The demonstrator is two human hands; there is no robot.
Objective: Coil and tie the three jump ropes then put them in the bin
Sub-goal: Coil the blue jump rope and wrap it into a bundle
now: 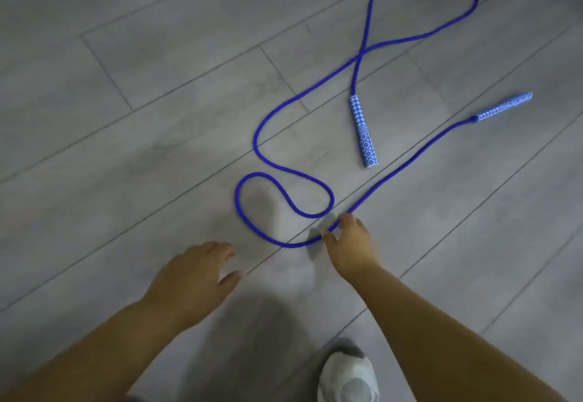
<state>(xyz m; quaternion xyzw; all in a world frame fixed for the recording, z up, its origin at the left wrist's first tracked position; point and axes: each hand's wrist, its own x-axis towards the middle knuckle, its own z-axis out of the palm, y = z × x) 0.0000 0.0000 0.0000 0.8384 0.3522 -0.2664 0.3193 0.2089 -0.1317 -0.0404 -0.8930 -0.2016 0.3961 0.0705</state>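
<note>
Matt woodgrain floor (pixel 157 92), braided rope (pixel 262 124)

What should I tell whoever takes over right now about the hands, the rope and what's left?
Left hand: open, holds nothing, hovers over the floor.
Right hand: pinches the blue jump rope at its near loop; the view is blurred there.
Rope: uncoiled, sprawled in loose crossing loops on the floor, with both patterned handles lying down, untouched.
Done: nothing that shows here.
Left: coil and tie this rope and put it in the bin. The other two ropes and the bin are out of view.
</note>
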